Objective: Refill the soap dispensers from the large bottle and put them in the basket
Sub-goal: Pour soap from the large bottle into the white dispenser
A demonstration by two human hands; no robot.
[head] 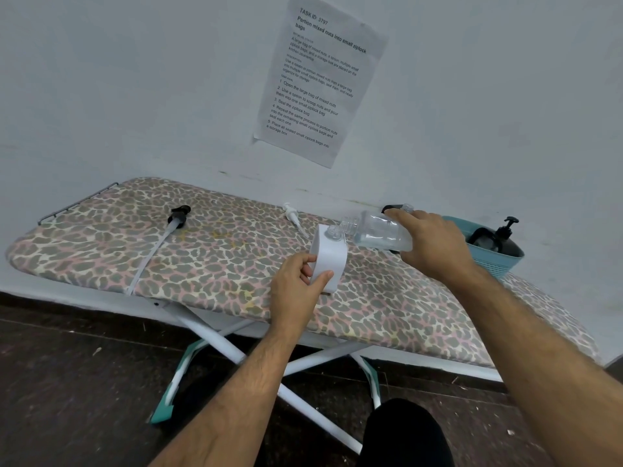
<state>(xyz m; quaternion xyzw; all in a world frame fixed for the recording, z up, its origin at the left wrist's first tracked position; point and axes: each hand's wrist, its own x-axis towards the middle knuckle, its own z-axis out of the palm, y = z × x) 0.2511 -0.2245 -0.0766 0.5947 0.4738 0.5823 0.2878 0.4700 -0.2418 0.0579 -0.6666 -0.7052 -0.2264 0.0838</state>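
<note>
A leopard-print ironing board (209, 261) serves as the surface, set against a pale wall on which a printed task sheet (320, 79) is taped. A black pump head (179, 215) with its long tube is seen lying towards the board's left end, and a white pump head (291, 215) lies near the wall, just behind the work. At the right end, a teal basket (502, 261) is shown holding a dark dispenser (499, 239) with its black pump fitted. A white soap dispenser (328, 261), its pump removed, is gripped on the board by the left hand (298, 291), thumb curled across the front and fingers round the side. The large clear bottle (377, 232) is held tipped almost level by the right hand (435, 246), fingers wrapped over its base, the neck brought down to the dispenser's open mouth. The basket stands just beyond the right hand.
</note>
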